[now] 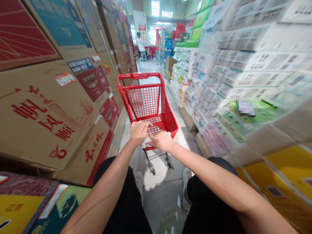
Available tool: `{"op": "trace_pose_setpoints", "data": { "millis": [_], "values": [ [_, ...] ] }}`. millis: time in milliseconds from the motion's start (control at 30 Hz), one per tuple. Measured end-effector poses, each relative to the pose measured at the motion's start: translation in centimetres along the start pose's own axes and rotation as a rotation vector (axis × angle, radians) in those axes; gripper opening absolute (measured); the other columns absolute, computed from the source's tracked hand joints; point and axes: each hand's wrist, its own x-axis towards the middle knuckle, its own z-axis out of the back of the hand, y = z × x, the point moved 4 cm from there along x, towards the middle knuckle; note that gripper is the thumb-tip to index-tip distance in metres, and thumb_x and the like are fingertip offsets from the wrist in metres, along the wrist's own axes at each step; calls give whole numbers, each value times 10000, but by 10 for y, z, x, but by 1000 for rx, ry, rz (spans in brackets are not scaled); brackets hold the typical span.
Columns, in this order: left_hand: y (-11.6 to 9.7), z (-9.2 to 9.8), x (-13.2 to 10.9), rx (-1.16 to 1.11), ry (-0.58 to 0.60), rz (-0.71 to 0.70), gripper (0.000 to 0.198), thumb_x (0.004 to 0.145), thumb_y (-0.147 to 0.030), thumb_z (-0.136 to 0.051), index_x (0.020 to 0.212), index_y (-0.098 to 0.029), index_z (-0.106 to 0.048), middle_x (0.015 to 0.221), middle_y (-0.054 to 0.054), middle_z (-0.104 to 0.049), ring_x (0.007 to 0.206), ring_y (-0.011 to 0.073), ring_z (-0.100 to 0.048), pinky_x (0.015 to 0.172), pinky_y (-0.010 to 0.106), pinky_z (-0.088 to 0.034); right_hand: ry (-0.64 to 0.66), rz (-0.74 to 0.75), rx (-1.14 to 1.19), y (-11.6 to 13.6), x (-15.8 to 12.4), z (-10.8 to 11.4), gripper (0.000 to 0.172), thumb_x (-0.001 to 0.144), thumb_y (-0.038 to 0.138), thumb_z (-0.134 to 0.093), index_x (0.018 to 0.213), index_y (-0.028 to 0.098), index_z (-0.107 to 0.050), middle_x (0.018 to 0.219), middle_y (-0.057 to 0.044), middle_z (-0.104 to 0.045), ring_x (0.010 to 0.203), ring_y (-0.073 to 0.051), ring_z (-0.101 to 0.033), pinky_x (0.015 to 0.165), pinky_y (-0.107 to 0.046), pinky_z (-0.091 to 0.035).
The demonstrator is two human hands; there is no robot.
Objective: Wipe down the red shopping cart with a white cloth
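A small red shopping cart (156,97) stands in a narrow store aisle just ahead of me, its basket looking empty. My left hand (138,130) and my right hand (161,140) meet at the cart's near rim. Both are closed around a small white object (145,142), a cloth or crumpled paper I cannot name. The cart's wheels (151,168) rest on the pale tiled floor, in front of my shoes and black trousers.
Stacked cardboard cartons (48,107) with red print wall the left side. Shelves of white packaged goods (231,81) line the right, with yellow boxes (290,182) lower down. The aisle floor (148,66) runs ahead. A person (140,44) stands far off at its end.
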Motion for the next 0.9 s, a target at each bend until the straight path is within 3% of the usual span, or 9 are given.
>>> {"op": "trace_pose_setpoints", "data": {
  "millis": [100,167,333,433,500,567,667,800,900],
  "values": [
    [5,0,7,42,-139,-24,360,913,-224,-366,1086,-261,-680,1384,37,-588,1388,256,-402,1171,481,-251,-16,-89,39,-8,-2,3,528,986,636,-376,1136,199,-633,948,-127,-747,885,-276,-719,769,-336,-501],
    [11,-1,13,65,-148,-26,392,836,-153,-432,1129,-269,-665,1457,40,-514,1481,280,-271,1213,526,-197,-7,-110,49,-13,-1,6,533,978,639,-392,1135,192,-635,942,-136,-747,887,-282,-720,768,-338,-505],
    [24,-6,24,49,-104,-40,357,784,-101,-469,1000,-287,-685,1436,26,-523,1488,297,-258,1236,583,-134,-42,-95,51,-17,10,7,519,978,638,-389,1101,197,-633,905,-122,-743,867,-283,-718,740,-336,-505],
    [42,-9,30,-30,-278,179,403,771,-97,-504,1093,-286,-654,1505,58,-442,1503,332,-216,1215,646,-105,-80,-92,63,-20,18,4,515,987,632,-369,1090,198,-627,904,-118,-739,874,-270,-714,748,-323,-493],
    [60,-13,34,-163,-426,418,496,764,-89,-509,1222,-262,-589,1502,116,-429,1475,329,-281,1202,636,-184,-77,-90,74,-22,24,2,493,993,617,-372,1073,203,-627,906,-111,-739,884,-260,-712,758,-313,-484],
    [73,-21,42,-351,-460,516,597,748,-63,-501,1323,-227,-504,1437,143,-493,1398,275,-418,1192,540,-299,-73,-98,78,-24,29,2,467,998,600,-382,1082,209,-624,926,-104,-741,901,-251,-710,767,-303,-477],
    [79,-32,55,-592,-400,464,750,706,-18,-500,1426,-194,-385,1410,133,-541,1327,212,-513,1169,423,-377,-71,-109,64,-27,34,5,443,1005,577,-388,1112,215,-620,965,-101,-744,926,-241,-706,774,-294,-474],
    [72,-42,56,-722,-373,373,825,679,-23,-531,1461,-227,-363,1495,97,-492,1379,193,-478,1183,345,-363,-79,-120,51,-34,33,9,421,996,565,-428,1127,217,-625,957,-97,-747,905,-244,-711,763,-299,-481],
    [72,-54,48,-751,-383,550,829,691,-64,-558,1475,-222,-340,1427,123,-556,1315,222,-546,1117,372,-432,-88,-129,74,-39,31,8,431,991,579,-425,1111,219,-629,925,-93,-748,857,-244,-717,739,-305,-487]
  ]
}}
